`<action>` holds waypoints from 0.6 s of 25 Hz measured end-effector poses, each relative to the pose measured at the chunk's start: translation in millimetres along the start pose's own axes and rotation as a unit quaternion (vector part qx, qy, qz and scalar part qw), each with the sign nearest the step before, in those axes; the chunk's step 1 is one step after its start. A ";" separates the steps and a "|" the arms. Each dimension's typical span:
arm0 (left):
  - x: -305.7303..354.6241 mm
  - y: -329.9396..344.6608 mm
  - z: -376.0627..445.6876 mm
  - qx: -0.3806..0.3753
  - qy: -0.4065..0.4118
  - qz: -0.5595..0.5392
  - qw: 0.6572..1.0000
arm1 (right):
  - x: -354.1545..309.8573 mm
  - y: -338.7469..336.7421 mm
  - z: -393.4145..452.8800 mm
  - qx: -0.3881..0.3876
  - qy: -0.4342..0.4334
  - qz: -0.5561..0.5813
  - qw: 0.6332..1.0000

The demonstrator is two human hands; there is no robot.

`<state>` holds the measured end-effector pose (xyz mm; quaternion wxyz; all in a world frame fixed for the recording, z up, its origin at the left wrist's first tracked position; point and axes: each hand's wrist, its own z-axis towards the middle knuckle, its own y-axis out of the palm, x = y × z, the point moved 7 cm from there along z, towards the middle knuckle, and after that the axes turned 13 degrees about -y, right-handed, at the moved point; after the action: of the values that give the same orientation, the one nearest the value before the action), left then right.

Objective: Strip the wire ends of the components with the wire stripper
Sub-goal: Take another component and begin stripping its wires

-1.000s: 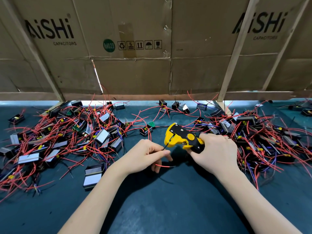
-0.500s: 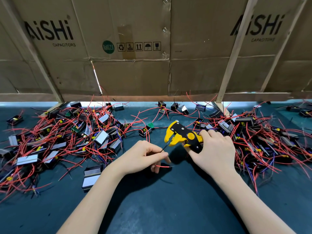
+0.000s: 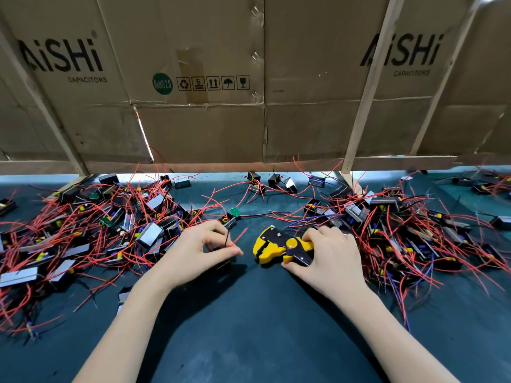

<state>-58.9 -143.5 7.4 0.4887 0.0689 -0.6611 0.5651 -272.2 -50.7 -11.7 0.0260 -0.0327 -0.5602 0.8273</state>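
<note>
My right hand [image 3: 330, 254] grips the handles of the yellow and black wire stripper [image 3: 279, 246], which lies low over the dark mat with its jaws pointing left. My left hand [image 3: 197, 250] sits just left of the jaws and pinches a component's leads: a red wire [image 3: 240, 237] and a thin black wire [image 3: 226, 236] stick up from its fingers. The component itself is mostly hidden under that hand. The wire tips are apart from the stripper's jaws.
Heaps of small black components with red wires lie on the left [image 3: 91, 230] and on the right [image 3: 409, 225] of the dark green mat [image 3: 260, 322]. A cardboard wall [image 3: 207, 111] with wooden struts closes off the back.
The stripper has come down and off the black wire, which was in its jaws before. My left hand has turned so that the red and black wires now point upward.
</note>
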 end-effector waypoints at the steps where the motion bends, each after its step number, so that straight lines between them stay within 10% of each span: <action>1: -1.9 -4.2 0.5 0.024 -0.007 -0.004 1.000 | -1.0 0.6 -0.5 -0.007 0.003 0.011 1.000; 15: 34.5 -22.7 -8.0 0.202 0.021 -0.149 0.968 | -22.1 1.0 -8.4 -0.084 -0.004 0.128 0.988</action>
<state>-57.5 -129.1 46.9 0.5574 0.2523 -0.5050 0.6087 -249.5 -45.0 -15.2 -0.0854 -0.1029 -0.6189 0.7740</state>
